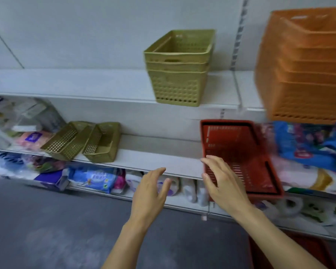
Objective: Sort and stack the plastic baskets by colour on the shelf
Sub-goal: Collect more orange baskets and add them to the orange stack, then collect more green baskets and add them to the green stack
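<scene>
- Both forearms reach up from the bottom edge toward the middle shelf (159, 162), palms turned inward and facing each other.
- Right hand (223, 183) is the nearer one to the red basket (239, 156): its fingertips lie over the basket's left wall, loosely spread and half curled. Whether they touch the plastic I cannot tell; nothing is gripped.
- Left hand (153, 189) hangs in front of the shelf edge, fingers relaxed and apart, holding nothing, clearly left of the basket.
- Red basket sits on the middle shelf, just ahead and to the right of the hands, tipped so its open mouth faces the camera. Its long axis runs from the shelf's back toward the front edge, which its near end overhangs.
- Likely step: taking the basket by its sides. The right hand is nearly there; the left must travel right to meet the same wall or the near rim.
- Green stack (179, 68) stands upright on the top shelf, up and slightly left of the hands.
- Orange stack (306, 66) stands at the far right, above the red basket.
- Two loose green baskets (81, 140) lie tilted on the middle shelf, well to the left, not yet stacked.
- Packets (308, 144) crowd the basket's right side, so lifting it leftward and outward looks the freer path.
</scene>
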### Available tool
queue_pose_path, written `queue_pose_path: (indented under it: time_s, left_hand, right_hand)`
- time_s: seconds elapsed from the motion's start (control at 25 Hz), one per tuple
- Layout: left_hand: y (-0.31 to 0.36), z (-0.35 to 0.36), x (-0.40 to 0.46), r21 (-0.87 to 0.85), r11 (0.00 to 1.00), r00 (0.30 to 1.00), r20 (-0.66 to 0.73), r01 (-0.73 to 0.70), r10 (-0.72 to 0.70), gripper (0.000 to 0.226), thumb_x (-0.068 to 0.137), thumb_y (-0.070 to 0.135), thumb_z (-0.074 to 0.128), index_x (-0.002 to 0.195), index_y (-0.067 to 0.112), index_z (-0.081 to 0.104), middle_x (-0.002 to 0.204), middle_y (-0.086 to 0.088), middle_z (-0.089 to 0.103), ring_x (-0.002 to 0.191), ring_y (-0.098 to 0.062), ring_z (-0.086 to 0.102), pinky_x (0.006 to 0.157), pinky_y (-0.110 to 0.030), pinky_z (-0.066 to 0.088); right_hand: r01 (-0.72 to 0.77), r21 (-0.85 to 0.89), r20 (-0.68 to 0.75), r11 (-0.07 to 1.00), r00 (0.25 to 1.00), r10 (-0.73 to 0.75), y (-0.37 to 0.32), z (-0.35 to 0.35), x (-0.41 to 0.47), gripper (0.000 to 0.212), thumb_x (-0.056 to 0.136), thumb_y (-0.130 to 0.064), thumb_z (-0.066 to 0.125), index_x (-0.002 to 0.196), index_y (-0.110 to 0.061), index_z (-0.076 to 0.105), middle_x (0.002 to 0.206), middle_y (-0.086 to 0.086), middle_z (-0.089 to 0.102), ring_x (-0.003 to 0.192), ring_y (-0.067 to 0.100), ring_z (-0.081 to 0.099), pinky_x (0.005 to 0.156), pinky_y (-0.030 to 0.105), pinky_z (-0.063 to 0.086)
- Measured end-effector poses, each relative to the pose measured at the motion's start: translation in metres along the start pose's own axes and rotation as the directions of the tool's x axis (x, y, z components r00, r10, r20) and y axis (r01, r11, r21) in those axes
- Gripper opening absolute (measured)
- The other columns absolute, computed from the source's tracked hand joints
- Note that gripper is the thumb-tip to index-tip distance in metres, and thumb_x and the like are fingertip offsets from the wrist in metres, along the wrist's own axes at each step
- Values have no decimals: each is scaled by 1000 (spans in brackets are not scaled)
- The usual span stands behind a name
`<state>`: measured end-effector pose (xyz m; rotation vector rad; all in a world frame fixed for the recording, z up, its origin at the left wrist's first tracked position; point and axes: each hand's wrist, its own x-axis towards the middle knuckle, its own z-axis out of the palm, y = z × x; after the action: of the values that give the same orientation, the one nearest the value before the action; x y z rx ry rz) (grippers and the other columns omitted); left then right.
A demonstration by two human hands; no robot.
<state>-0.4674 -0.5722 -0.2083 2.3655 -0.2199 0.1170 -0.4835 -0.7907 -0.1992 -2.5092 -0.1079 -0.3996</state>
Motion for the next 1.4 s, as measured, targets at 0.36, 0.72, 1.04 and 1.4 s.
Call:
queue_pose_path:
  time_s: [0.36,0.72,1.04,1.4]
  left_hand:
    - [-207,-143,12,-68,955,957,-6,289,-290,36,91,37,56,121,18,62,114,6,68,106,-10,62,94,-31,47]
    - [-351,-226,104,-255,835,867,30,488,-498,22,92,31,58,110,22,68,98,11,72,93,2,64,81,-16,47]
    - [-502,-282,237,-497,458,611,202,737,-765,31,96,21,52,124,9,56,110,-11,66,86,-19,63,76,-32,49]
    - [-662,-284,328,-576,9,330,455,818,-827,39,91,33,60,121,9,53,125,-20,55,101,-33,62,83,-42,56]
  right_hand:
    - [-131,198,304,972,950,66,-174,208,76,31,90,-26,56,120,-24,61,121,-4,65,105,18,63,88,39,51]
    - [-431,332,483,839,842,241,-256,364,188,19,87,-22,56,101,-25,68,94,-5,72,85,11,66,86,37,53]
    - [-819,295,554,492,566,611,-269,480,295,7,90,-13,57,88,-18,62,88,14,68,78,34,67,66,43,51]
    - [-882,424,602,-206,104,792,-288,592,331,33,95,-30,56,113,-5,45,107,25,50,72,36,62,68,51,56]
